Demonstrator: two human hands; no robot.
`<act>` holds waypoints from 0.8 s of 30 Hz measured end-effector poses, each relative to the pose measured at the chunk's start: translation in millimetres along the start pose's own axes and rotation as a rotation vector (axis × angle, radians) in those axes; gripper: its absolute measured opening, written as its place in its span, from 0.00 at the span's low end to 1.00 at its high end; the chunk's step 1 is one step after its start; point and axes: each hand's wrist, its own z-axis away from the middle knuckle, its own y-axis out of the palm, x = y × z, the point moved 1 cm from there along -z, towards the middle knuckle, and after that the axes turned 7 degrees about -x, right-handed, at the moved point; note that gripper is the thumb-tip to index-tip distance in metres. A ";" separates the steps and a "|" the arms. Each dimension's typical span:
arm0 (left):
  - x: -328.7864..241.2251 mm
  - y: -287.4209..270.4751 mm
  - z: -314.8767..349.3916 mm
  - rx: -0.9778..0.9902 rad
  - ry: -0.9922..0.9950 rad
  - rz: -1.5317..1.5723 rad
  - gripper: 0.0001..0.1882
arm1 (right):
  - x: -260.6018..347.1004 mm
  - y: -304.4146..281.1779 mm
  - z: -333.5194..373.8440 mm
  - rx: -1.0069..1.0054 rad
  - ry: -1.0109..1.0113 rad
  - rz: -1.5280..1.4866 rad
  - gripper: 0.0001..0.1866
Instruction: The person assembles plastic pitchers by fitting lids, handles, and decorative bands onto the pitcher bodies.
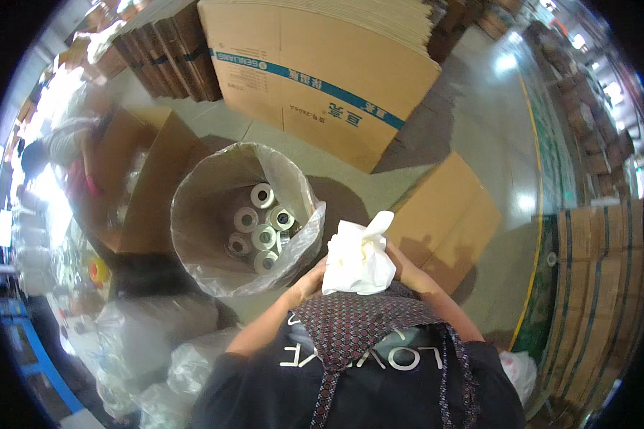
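A bundle of crumpled white paper or thin cloth is held in front of my body, with a loose flap standing up from its top. My left hand grips its left side, and my right hand grips its right side. Most fingers are hidden behind the folds. What the bundle wraps, if anything, cannot be seen. Left of it stands a tall round bin lined with clear plastic. Several white ring-shaped pieces with dark centres lie at its bottom.
Flat cardboard sheets stand stacked ahead. A closed carton sits to the right, strapped cardboard stacks farther right. At left, a person bends over an open carton. Clear plastic bags lie at near left.
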 end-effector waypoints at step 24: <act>-276.7 76.5 -249.9 -0.258 0.621 0.481 0.19 | 84.7 -188.0 -433.7 0.757 0.274 0.018 0.26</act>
